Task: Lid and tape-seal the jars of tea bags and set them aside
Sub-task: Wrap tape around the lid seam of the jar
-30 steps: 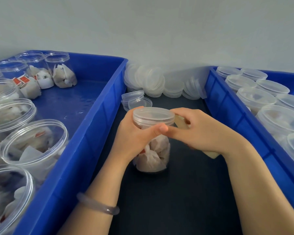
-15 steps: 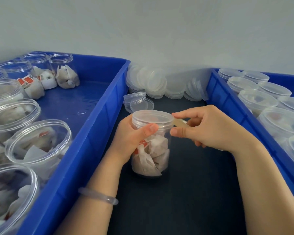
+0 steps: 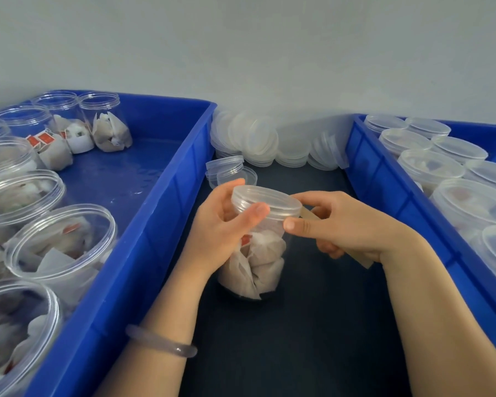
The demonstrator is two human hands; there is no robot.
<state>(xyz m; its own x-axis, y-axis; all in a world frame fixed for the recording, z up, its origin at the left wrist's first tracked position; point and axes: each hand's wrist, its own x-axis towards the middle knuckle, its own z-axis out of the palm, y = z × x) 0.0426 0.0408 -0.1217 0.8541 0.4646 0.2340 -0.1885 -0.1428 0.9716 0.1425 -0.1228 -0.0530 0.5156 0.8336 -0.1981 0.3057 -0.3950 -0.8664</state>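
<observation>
Lidded clear jar [image 3: 258, 242] of tea bags [image 3: 258, 262] stands tilted.

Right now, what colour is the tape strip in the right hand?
Tan and slightly translucent; the tape strip shows in the head view.

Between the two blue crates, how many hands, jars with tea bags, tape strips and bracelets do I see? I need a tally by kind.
Hands: 2, left hand and right hand
Jar: 1
Tape: 1
Bracelet: 1
Total: 5

We see a dark tabletop [image 3: 312, 339] bearing a blue crate [image 3: 143, 253] at nine o'clock, a second crate [image 3: 384, 190] at three, loose clear lids [image 3: 258, 138] heaped at twelve, and one lidded jar of tea bags [image 3: 258, 265] at centre.
</observation>
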